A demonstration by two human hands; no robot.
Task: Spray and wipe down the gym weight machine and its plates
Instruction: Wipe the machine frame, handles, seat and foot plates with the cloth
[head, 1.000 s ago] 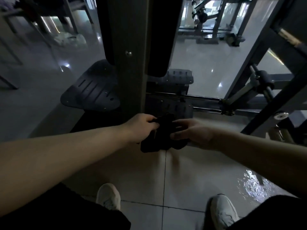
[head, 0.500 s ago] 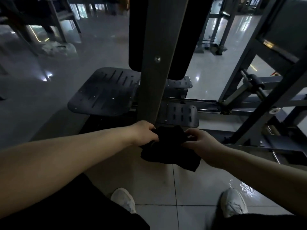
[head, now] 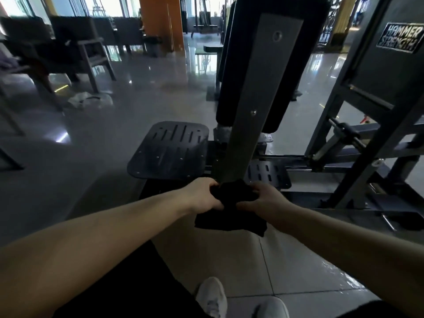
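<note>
A black cloth [head: 229, 212] is bunched between both hands at the foot of the machine's grey upright post [head: 252, 106]. My left hand [head: 204, 195] grips its left side and my right hand [head: 263, 198] grips its right side; a loose corner hangs below. Black pads flank the post higher up. Two slotted black footplates lie behind the cloth: a large one [head: 169, 152] to the left and a smaller one [head: 268, 174] to the right. No spray bottle is visible.
The machine's dark angled frame [head: 358, 115] with a brand label rises at the right, with low bars near the floor. Chairs [head: 75, 49] stand at the far left on the glossy tiled floor. My white shoes [head: 213, 297] are at the bottom.
The view has tilted upward, showing more of the post and room. Both hands have kept hold of the cloth and gathered it closer against the post's base.
</note>
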